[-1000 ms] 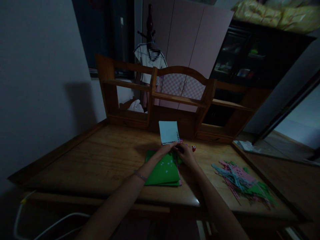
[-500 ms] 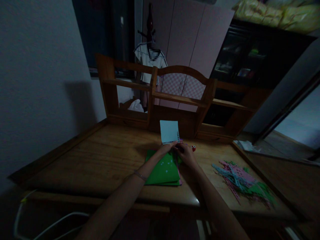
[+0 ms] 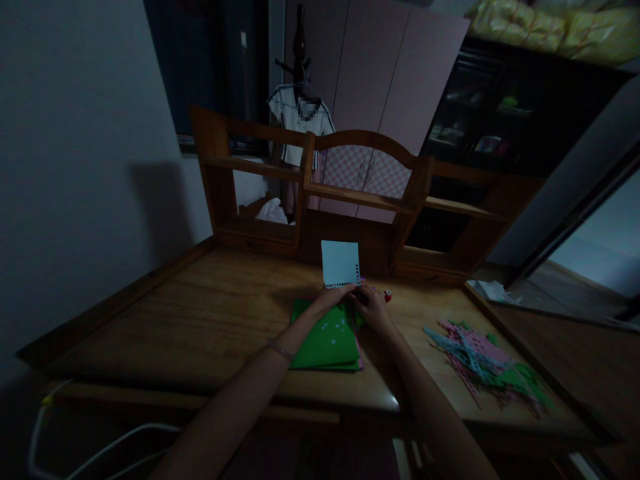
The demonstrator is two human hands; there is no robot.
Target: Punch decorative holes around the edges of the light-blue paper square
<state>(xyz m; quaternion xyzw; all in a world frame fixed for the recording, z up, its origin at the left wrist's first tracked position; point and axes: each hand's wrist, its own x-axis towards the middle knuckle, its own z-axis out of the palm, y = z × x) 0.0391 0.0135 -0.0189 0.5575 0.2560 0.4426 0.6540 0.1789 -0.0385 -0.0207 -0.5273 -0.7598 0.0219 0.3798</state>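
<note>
A pale blue square of paper (image 3: 341, 261) stands up from my hands, with rows of small dark holes along its lower and right edges. My left hand (image 3: 336, 295) is closed on the lower edge of this paper. At the paper's lower right corner, my right hand (image 3: 371, 308) is curled around something dark that its fingers mostly hide. Just beyond the right hand a small red piece with white eye-like spots (image 3: 387, 296) shows. Beneath both hands lies a stack of green sheets (image 3: 325, 343), with a pink edge underneath and several pale bits on top.
Cut strips of pink, blue and green paper (image 3: 480, 360) form a pile at the right of the wooden desk (image 3: 200, 320). A wooden shelf unit (image 3: 357, 197) rises along the back edge. White tubing (image 3: 120, 437) is at the lower left.
The paper has shifted very slightly to the right. Both hands keep nearly the same place and grip.
</note>
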